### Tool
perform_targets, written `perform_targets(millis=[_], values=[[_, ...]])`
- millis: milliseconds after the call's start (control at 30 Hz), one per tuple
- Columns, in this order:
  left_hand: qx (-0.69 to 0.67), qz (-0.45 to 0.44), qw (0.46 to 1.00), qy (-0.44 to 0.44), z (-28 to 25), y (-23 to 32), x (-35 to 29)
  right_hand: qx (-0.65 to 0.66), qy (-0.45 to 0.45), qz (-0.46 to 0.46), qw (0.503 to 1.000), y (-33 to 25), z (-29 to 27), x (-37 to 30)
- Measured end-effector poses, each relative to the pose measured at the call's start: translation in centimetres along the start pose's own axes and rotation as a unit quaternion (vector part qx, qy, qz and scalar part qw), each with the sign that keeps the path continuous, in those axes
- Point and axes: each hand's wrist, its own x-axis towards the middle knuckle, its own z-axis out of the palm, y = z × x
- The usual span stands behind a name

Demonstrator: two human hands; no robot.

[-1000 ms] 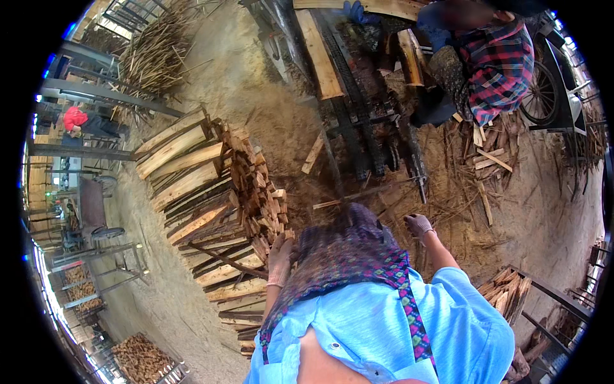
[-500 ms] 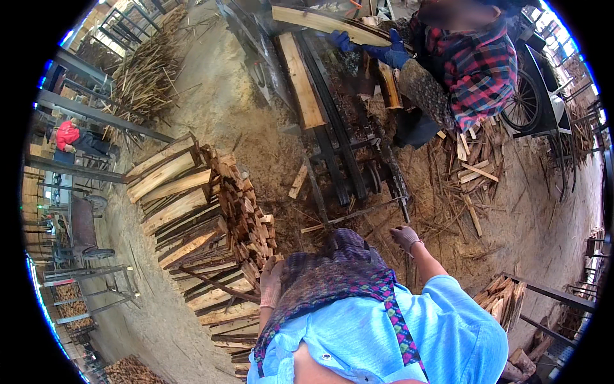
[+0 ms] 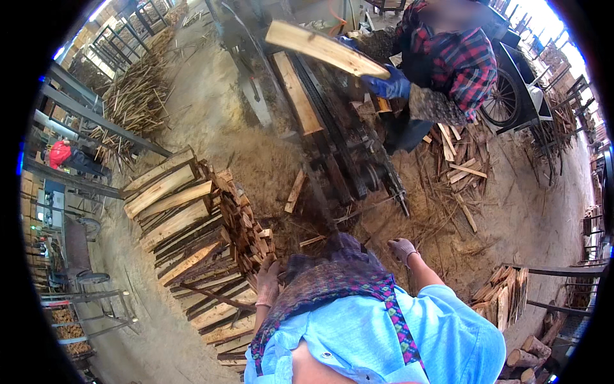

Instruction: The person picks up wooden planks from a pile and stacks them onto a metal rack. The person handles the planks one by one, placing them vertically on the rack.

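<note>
My left hand (image 3: pixel 268 281), in a pale work glove, rests against the near side of the stack of split boards (image 3: pixel 169 208), fingers stretched out and holding nothing I can see. My right hand (image 3: pixel 402 249), gloved too, hangs in front of me below the end of a dark sawing machine (image 3: pixel 345 153). Its fingers are loosely bent and apart from the machine, with nothing visible in them. Across the machine, a person in a plaid shirt (image 3: pixel 470 70) and blue gloves (image 3: pixel 391 83) holds a long pale board (image 3: pixel 323 48). Another board (image 3: pixel 298 96) lies on the machine bed.
Wood offcuts (image 3: pixel 457 157) litter the floor to the right. A spoked-wheel cart (image 3: pixel 505 96) stands behind the person. Bundled boards (image 3: pixel 502 297) sit in a rack at lower right, near some logs (image 3: pixel 536 347). Thin sticks (image 3: pixel 137 96) are heaped at far left.
The other person has swung the board so its near end tilts lower, toward the right. My right hand has dropped slightly away from the machine's end. My left hand stays by the stack.
</note>
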Motion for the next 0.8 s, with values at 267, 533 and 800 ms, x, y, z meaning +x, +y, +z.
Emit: perform_targets(millis=[267,533,800], values=[[0.008,-0.019,1.0,-0.021,-2.1,1.6,-0.8,0.01,-0.025,0.017,0.999,-1.0,3.2,-3.6],[0.031,-0.023,0.999,-0.013,-3.0,0.8,-0.4,0.166,-0.038,0.039,0.985,-0.9,4.7,-7.2],[0.06,-0.026,0.998,-0.02,-2.4,1.8,-1.4,0.131,0.015,0.046,0.99,0.2,5.6,-8.3]])
